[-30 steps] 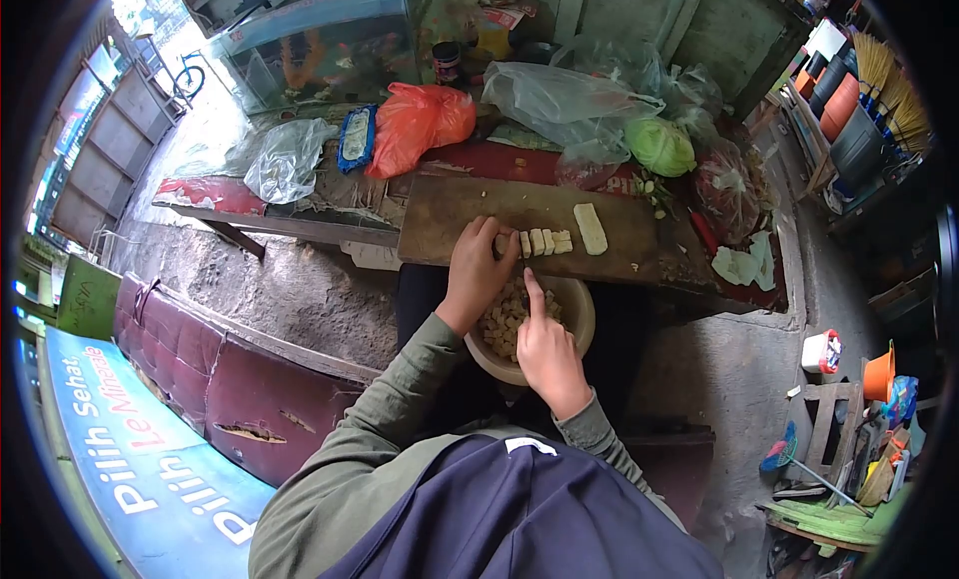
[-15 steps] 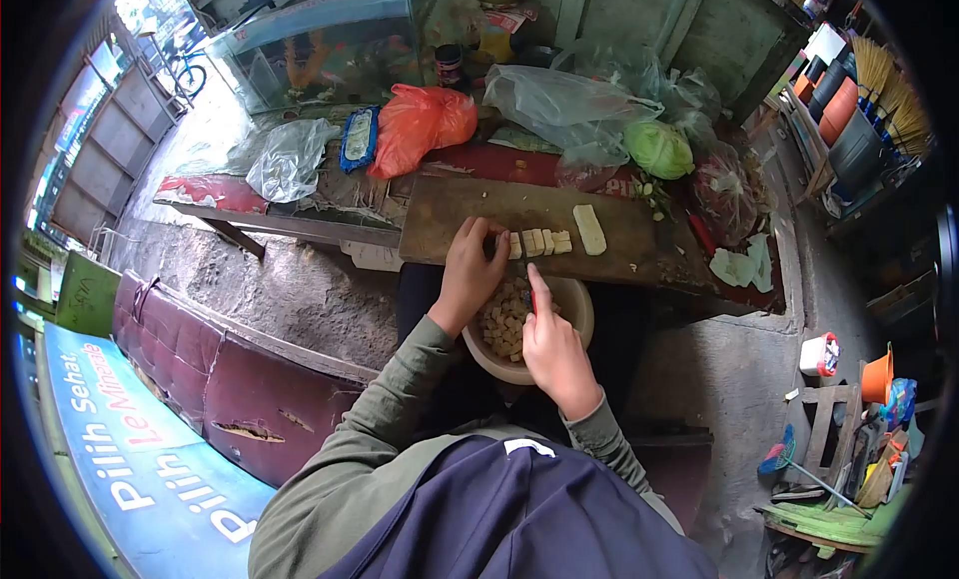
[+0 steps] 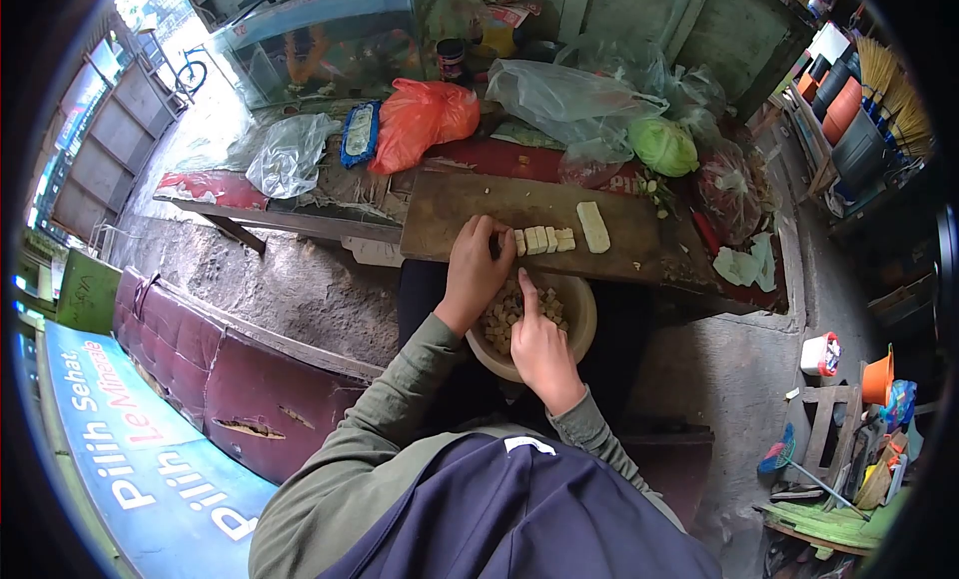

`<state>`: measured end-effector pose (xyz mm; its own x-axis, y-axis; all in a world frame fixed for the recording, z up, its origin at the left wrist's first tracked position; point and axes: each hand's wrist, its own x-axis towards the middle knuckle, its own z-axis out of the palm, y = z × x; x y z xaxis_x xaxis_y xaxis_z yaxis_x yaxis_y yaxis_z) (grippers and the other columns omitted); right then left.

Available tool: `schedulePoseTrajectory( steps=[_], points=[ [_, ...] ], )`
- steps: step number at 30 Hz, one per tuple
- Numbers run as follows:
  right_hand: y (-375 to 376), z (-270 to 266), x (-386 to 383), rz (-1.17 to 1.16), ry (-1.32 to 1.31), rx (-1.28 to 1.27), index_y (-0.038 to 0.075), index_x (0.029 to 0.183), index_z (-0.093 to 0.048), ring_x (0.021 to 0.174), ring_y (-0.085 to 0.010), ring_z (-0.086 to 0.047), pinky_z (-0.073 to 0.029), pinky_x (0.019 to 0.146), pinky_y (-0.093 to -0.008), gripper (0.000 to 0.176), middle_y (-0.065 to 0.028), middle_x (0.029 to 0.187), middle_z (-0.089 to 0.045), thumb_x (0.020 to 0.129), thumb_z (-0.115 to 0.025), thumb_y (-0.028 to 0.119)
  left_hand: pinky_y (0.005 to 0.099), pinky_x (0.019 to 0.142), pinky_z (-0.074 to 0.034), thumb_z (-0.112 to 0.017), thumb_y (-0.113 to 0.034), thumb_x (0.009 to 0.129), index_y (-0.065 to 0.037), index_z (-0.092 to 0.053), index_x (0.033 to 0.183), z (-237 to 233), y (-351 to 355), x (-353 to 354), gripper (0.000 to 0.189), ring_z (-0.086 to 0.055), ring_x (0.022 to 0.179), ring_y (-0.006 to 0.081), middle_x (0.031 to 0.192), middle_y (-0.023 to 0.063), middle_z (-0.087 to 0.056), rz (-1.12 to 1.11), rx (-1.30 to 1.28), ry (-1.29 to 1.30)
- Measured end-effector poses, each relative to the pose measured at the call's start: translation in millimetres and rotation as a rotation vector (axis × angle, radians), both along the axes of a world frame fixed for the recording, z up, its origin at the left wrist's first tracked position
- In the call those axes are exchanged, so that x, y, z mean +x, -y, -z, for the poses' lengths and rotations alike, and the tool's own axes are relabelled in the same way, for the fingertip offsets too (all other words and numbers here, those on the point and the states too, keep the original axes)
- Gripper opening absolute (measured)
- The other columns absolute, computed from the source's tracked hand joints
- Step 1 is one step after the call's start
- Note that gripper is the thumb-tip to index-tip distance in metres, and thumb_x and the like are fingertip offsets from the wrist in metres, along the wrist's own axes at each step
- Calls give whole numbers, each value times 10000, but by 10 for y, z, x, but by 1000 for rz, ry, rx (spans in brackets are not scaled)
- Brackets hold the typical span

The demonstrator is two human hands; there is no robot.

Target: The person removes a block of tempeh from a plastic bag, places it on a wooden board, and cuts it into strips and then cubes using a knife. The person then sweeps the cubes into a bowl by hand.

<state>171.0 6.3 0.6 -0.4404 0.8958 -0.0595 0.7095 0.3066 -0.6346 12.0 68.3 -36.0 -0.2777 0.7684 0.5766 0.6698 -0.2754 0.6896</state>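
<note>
A row of pale cut pieces (image 3: 544, 240), tempeh by its look, lies near the front edge of the wooden cutting board (image 3: 450, 194). My left hand (image 3: 476, 269) is curled over the row's left end, fingertips gripping it. Below the board edge, my right hand (image 3: 544, 349) is closed around a knife with its index finger stretched forward; the handle is mostly hidden in the palm and the blade hardly shows. Under both hands, a cream bowl (image 3: 588, 339) contains many small cubes (image 3: 501, 329). An uncut pale slab (image 3: 593, 227) rests on the board to the right.
Behind the board sit a red plastic bag (image 3: 425, 124), a blue-edged packet (image 3: 360, 134), clear bags (image 3: 569, 99) and a cabbage (image 3: 663, 146). A red-handled tool (image 3: 705, 232) lies at the right. A fish tank (image 3: 320, 49) stands at the back left.
My right hand has shifted left, its index fingertip now nearer my left hand. The knife blade, seen against the row before, is now hard to see. My left hand stays at the row's end.
</note>
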Motion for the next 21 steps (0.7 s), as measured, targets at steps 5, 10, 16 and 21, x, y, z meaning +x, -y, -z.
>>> schedulePoseTrajectory(
  steps=[5,10,16,21],
  points=[
    [-44,96,36,-5,-130,-34,121,1655,-185,760,-527,-670,-523,719,-622,744,-313,802,-674,977,-486,74,468,782,-495,-698,-83,945,-4,-598,967,-33,16,-17,129,-615,892,385,934,165,-614,24,-5,26],
    [-41,-106,87,12,-210,-100,133,1651,-207,772,-523,-657,-500,721,-607,705,-308,791,-660,997,-463,66,455,795,-512,-685,-75,957,8,-615,1013,-45,52,-88,123,-641,916,383,968,175,-634,2,-20,73],
    [61,-202,7,-11,-156,5,133,1654,-200,762,-519,-657,-493,720,-606,725,-305,799,-656,992,-481,46,424,762,-526,-697,-73,948,0,-637,998,-45,93,-114,107,-662,855,344,931,152,-641,4,-32,87],
    [85,-154,-37,-18,-123,-3,122,1657,-179,766,-522,-656,-496,728,-613,742,-308,797,-655,988,-490,48,424,725,-521,-705,-72,939,-10,-625,959,-37,102,-80,104,-652,804,323,888,137,-635,4,-66,100]
  ],
)
